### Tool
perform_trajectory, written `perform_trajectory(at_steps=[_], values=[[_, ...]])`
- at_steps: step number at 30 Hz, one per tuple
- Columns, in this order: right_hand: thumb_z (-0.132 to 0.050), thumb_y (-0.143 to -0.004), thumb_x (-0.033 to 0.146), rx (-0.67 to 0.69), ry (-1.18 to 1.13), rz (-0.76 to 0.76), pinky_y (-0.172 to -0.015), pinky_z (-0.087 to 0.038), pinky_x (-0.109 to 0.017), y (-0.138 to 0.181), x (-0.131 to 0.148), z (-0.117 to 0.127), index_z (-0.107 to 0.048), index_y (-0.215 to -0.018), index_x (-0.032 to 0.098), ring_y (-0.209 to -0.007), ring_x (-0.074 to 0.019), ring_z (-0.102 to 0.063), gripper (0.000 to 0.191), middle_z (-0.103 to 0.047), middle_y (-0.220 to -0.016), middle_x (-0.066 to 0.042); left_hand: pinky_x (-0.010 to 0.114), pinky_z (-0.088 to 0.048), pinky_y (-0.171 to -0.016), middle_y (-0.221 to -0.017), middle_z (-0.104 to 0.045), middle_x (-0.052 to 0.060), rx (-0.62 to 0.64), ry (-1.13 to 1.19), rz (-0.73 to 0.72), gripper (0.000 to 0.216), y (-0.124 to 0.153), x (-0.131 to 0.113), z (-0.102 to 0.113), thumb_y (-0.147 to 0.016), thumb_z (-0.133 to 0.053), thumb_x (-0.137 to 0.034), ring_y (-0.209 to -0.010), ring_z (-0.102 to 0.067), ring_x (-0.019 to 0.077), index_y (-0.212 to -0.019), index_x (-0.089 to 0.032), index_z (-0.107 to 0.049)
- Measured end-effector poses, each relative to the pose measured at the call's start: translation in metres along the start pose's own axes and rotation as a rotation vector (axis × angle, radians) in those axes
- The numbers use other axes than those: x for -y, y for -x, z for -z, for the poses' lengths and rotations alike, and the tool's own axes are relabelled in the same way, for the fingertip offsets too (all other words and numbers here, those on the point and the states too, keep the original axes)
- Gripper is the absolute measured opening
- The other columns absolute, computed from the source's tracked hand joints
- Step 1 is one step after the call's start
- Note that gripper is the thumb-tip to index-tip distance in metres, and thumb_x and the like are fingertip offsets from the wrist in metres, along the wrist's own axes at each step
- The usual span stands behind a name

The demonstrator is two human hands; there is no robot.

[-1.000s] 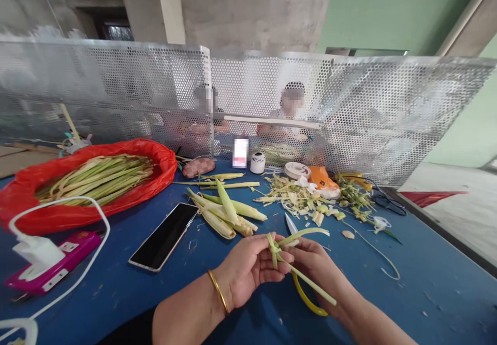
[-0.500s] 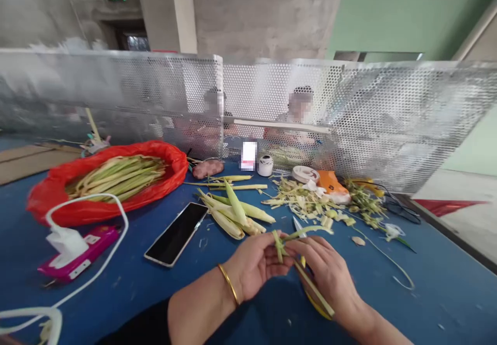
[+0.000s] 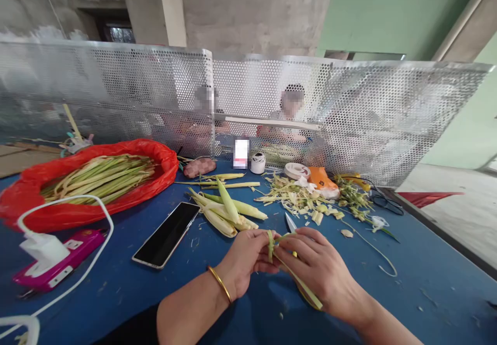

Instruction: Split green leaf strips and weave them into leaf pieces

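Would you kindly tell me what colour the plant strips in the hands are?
The plant strips are pale yellowish green, best seen in the head view.

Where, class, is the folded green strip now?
In the head view, the folded green strip sits just right of centre, in the lower half, held between the left hand and the right hand, near the pointed metal blade.

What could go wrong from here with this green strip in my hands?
The scissors lie partly hidden beneath your right hand, blade exposed, so lowering that hand carelessly might nick it. The green strip, held between your right hand and left hand, could split or slip if pulled hard.
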State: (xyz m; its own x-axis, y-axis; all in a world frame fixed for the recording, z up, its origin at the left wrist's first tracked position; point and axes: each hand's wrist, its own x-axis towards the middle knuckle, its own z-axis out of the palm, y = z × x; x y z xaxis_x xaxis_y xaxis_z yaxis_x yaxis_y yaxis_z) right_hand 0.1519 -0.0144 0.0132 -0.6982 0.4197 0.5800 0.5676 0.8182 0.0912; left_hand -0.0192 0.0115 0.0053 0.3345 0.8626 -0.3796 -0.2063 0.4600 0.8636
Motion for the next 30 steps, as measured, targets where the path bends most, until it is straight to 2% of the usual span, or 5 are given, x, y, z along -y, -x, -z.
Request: perform_trajectory(at_steps=[4, 9, 15, 20, 30], values=[[-0.047, -0.091, 0.016, -0.139, -0.168, -0.305, -0.086, -0.045, -0.037, 0.000, 0.002, -0.006, -0.060, -0.085, 0.022, -0.099, -0.0207, -0.061, 0.015, -0.066, -0.096, -0.006, 0.019, -0.048, -0.051, -0.060, -0.068, 0.004, 0.003, -0.201, -0.108, 0.029, 0.004, -0.001, -0.004, -0.077, -0.059, -0.040, -0.053, -0.063, 0.0130, -0.078, -0.013, -0.068], [-0.047, -0.092, 0.025, -0.078, -0.406, -0.654, -0.057, -0.044, -0.023, 0.002, 0.002, -0.014, -0.051, -0.074, 0.021, -0.062, -0.0134, -0.055, 0.019, -0.058, -0.072, 0.000, 0.019, -0.045, -0.049, -0.061, -0.069, 0.005, 0.077, -0.382, -0.110, 0.025, 0.007, -0.002, -0.007, -0.082, -0.052, -0.034, -0.050, -0.063, 0.0124, -0.073, -0.014, -0.066], [-0.045, -0.092, 0.026, -0.080, -0.451, -0.717, -0.053, -0.039, -0.021, 0.001, 0.003, -0.016, -0.044, -0.068, 0.021, -0.060, -0.0119, -0.049, 0.025, -0.051, -0.070, 0.001, 0.019, -0.046, -0.051, -0.062, -0.068, 0.005, 0.114, -0.409, -0.088, 0.026, 0.006, -0.002, -0.007, -0.087, -0.042, -0.030, -0.051, -0.063, 0.0117, -0.079, -0.014, -0.061], [-0.044, -0.092, 0.029, -0.045, -0.462, -0.805, -0.052, -0.038, -0.021, 0.003, 0.005, -0.021, -0.045, -0.068, 0.021, -0.058, -0.0120, -0.049, 0.025, -0.053, -0.064, 0.002, 0.020, -0.046, -0.048, -0.068, -0.069, 0.004, 0.051, -0.364, -0.103, 0.023, 0.003, -0.001, -0.005, -0.081, -0.054, -0.031, -0.050, -0.063, 0.0128, -0.097, -0.014, -0.058], [-0.047, -0.091, 0.039, -0.076, -0.432, -0.841, -0.049, -0.035, -0.021, 0.008, 0.003, -0.032, -0.041, -0.065, 0.022, -0.053, -0.0121, -0.043, 0.032, -0.048, -0.057, 0.004, 0.021, -0.047, -0.055, -0.072, -0.069, 0.006, 0.117, -0.083, -0.046, 0.029, 0.008, -0.001, -0.005, -0.063, -0.069, -0.027, -0.062, -0.065, 0.0140, -0.088, -0.011, -0.069]])
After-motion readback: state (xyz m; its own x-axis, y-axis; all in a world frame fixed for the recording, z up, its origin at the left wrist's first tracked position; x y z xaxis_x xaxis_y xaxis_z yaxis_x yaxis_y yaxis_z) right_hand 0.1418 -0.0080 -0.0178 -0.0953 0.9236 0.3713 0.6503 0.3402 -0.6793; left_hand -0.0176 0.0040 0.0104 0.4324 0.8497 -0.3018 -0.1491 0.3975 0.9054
